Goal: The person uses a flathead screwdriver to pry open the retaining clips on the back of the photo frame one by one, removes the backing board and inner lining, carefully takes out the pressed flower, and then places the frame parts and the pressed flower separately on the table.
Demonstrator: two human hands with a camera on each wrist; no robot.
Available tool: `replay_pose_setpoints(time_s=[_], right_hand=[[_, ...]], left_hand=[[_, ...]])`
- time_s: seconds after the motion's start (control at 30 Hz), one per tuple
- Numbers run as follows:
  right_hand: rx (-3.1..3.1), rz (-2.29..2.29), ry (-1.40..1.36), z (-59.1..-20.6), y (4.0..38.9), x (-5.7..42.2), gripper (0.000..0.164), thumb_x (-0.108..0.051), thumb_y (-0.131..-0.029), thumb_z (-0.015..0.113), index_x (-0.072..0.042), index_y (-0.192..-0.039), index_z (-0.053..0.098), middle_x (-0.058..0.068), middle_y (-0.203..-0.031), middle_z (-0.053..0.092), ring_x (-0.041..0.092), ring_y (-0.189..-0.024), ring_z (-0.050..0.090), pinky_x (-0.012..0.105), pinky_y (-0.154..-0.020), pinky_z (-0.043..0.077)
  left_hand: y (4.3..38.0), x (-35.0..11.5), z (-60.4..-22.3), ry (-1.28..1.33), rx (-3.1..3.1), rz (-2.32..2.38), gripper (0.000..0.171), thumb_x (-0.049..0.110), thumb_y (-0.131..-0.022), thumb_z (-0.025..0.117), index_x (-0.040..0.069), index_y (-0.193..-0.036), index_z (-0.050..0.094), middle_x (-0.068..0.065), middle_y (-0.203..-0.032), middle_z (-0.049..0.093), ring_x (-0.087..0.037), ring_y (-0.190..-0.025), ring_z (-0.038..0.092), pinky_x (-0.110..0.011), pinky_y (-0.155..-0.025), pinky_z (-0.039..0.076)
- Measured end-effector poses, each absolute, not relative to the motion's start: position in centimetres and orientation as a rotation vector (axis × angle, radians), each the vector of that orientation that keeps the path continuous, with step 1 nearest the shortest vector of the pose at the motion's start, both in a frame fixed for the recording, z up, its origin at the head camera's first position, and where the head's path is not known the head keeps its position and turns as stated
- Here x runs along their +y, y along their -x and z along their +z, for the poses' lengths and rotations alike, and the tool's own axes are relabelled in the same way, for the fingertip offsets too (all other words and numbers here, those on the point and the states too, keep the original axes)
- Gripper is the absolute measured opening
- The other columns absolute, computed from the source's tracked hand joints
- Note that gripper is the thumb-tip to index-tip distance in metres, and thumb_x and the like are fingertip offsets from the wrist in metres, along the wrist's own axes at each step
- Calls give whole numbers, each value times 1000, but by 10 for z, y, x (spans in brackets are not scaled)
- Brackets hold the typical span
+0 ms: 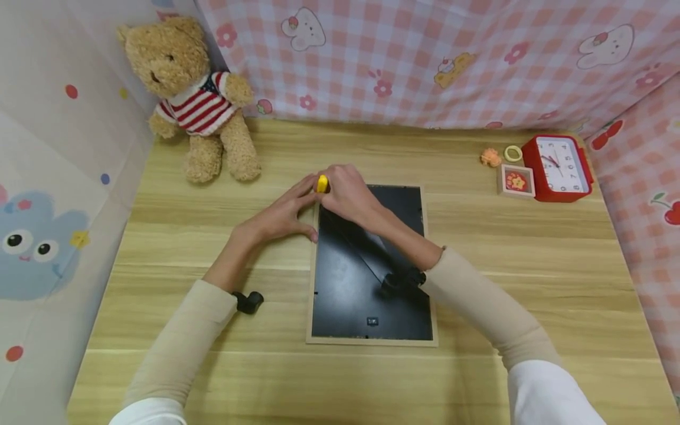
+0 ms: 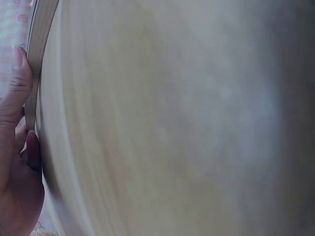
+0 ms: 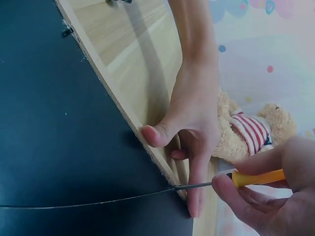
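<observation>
A picture frame lies face down, its black backing board bordered by a thin wooden rim. My right hand grips a screwdriver by its yellow handle at the frame's far left corner. The slim metal shaft reaches the inner edge of the rim, its tip at the board. Beside that corner, my left hand has its thumb against the outer side of the rim. Its index finger extends along the rim toward the corner, close below the screwdriver shaft.
A teddy bear in a striped sweater sits at the back left. A red clock, a small framed box, a yellow ring and an orange trinket stand at the back right. Patterned curtains border the wooden table.
</observation>
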State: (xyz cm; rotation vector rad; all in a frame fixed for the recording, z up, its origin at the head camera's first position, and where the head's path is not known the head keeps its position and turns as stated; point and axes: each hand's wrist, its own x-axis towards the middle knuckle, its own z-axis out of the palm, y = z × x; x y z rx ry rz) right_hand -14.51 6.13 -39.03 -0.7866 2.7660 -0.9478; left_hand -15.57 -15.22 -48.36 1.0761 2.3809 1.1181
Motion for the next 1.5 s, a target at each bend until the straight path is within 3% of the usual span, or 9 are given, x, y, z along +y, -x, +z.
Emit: replay_pose_setpoints(time_s=[0.13,0.37,0.47,0.6,0.73,0.83,1.03,1.27,1.5], right_hand=[[2725,-1007,730,-388,142,69,12,-8,-98,79,2,-101,82,18,-102,79,25,-84,68,31,-76,56],[2597,-1458,515,-378,112,121,24,-15,-100,82,-2,-120,81,12,-115,79,23,-92,70,28,-83,56],[2371,-1789,377,-390,83,150,26,-11,-100,81,-2,-124,79,9,-116,82,21,-99,76,25,-94,60],[1998,-2141,215,-413,40,176,19,3,-100,76,3,-120,78,9,-110,82,23,-95,83,33,-97,65],[1880,-2222,144,-430,4,181,20,9,-98,75,7,-118,78,10,-113,79,21,-94,84,36,-94,65],[1995,-2054,100,-441,-15,177,23,-1,-99,79,3,-122,79,6,-117,79,19,-100,82,29,-100,63],[2220,-1741,142,-448,-35,165,25,-15,-97,86,-12,-121,85,2,-121,82,21,-117,72,22,-103,55],[2220,-1710,223,-459,-40,146,25,-14,-96,86,-13,-120,85,2,-118,82,17,-111,73,22,-97,56],[2265,-1715,220,-462,-43,132,23,-15,-96,87,-14,-119,85,1,-119,82,16,-112,75,22,-96,58]], left_hand=[[153,-153,-479,-1061,2383,1072,103,40,-77,97,3,-163,52,-19,-184,13,-41,-171,9,-58,-138,12],[151,-153,-476,-986,2381,1022,122,46,-85,92,14,-177,18,-14,-186,1,-37,-172,4,-58,-138,13],[146,-155,-477,-967,2377,1065,124,48,-87,90,22,-178,11,-12,-186,-4,-36,-172,4,-58,-137,15],[126,-156,-473,-874,2359,1132,125,41,-92,89,24,-179,-1,-8,-185,-15,-29,-172,-4,-57,-137,14],[92,-160,-471,-815,2408,1145,126,46,-93,87,16,-178,-1,-11,-186,-12,-31,-172,-5,-66,-135,9],[59,-163,-473,-822,2420,1128,127,58,-92,82,8,-177,1,-17,-185,-8,-37,-172,-7,-69,-134,0],[13,-161,-468,-856,2371,1083,134,46,-88,89,-3,-174,-2,-26,-182,-15,-43,-168,-20,-64,-130,-23],[1,-163,-476,-971,2496,906,136,45,-80,90,-8,-172,6,-34,-179,-9,-50,-167,-17,-69,-128,-23],[0,-163,-476,-979,2505,853,134,46,-83,89,-4,-174,4,-30,-181,-11,-46,-168,-17,-67,-129,-22]])
